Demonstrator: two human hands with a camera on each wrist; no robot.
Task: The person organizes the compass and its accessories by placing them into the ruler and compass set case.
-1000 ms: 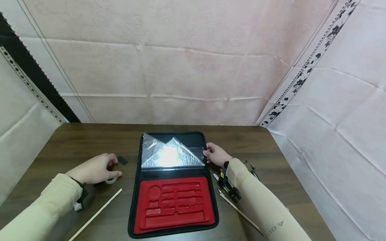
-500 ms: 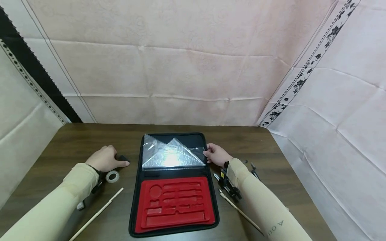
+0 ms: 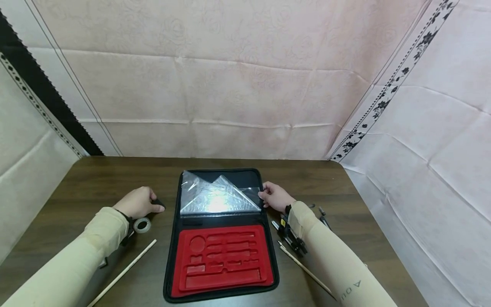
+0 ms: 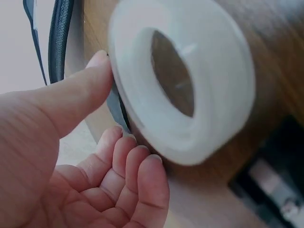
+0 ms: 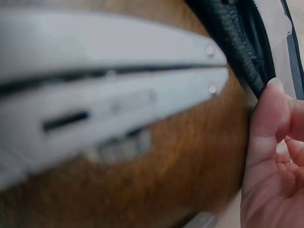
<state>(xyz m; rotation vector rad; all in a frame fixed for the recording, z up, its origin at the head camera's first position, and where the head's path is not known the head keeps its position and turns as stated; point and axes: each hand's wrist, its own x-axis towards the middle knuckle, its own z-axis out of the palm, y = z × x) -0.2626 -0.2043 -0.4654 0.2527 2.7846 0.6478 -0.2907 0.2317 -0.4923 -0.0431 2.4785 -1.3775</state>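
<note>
Case (image 3: 220,221), black and edged with a zip, lies unfolded at the middle of a wooden desk (image 3: 107,179). Its near half bears a red tray (image 3: 225,273) with moulded recesses, one of them round; its far half carries transparent triangles (image 3: 216,200) that overlap and show a bright reflection.

To the left of the case, the left hand (image 3: 139,204) pinches a small dark piece (image 3: 156,202); the grip is nearly closed, thumb opposed to bent fingertips. Whether the piece touches the desk cannot be told. A pale tape roll (image 4: 223,90) stands just beside the wrist, and a thin pale rod (image 3: 122,273) lies obliquely nearer the person.

To the right, the right hand (image 3: 276,197) grips the edge of the case's far half between thumb and finger, the grip closed on the rim. Beside that forearm lie a two-legged metal tool (image 5: 118,42), seen close and blurred in the right wrist view, and a slender pointed rod (image 3: 307,272). Pale cloth (image 3: 203,94) hangs behind the desk.
</note>
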